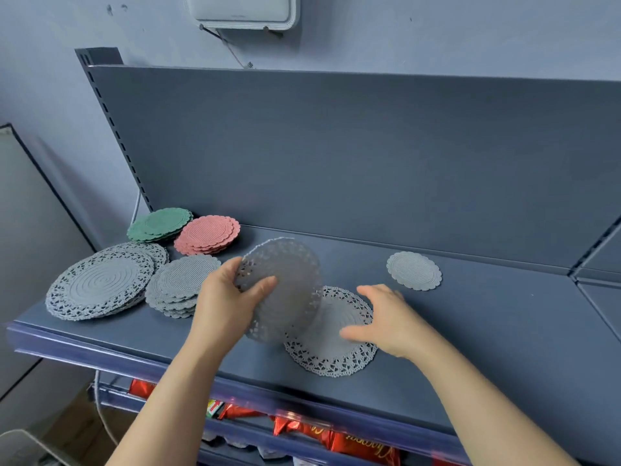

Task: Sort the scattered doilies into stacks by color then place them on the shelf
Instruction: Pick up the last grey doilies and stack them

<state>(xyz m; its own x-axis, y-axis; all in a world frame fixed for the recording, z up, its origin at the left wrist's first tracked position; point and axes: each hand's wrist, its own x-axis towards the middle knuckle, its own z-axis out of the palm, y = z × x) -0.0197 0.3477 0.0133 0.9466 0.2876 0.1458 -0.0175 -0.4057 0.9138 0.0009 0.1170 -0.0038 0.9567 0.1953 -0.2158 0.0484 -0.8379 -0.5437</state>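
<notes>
My left hand (228, 294) grips a large grey lace doily (285, 280), tilted up above the dark shelf (470, 331). Under and to the right of it lies another large grey lace doily (332, 344) flat on the shelf, and my right hand (386, 317) hovers over its right part with fingers spread. At the left sit a stack of large grey lace doilies (100, 284), a stack of small grey doilies (178, 284), a pink stack (208, 235) and a green stack (159, 223). One small grey doily (414, 270) lies alone to the right.
The shelf's back panel (336, 156) rises behind the doilies. Red snack packets (302, 428) fill the lower shelf under the front edge. A white device (242, 10) is mounted on the wall above.
</notes>
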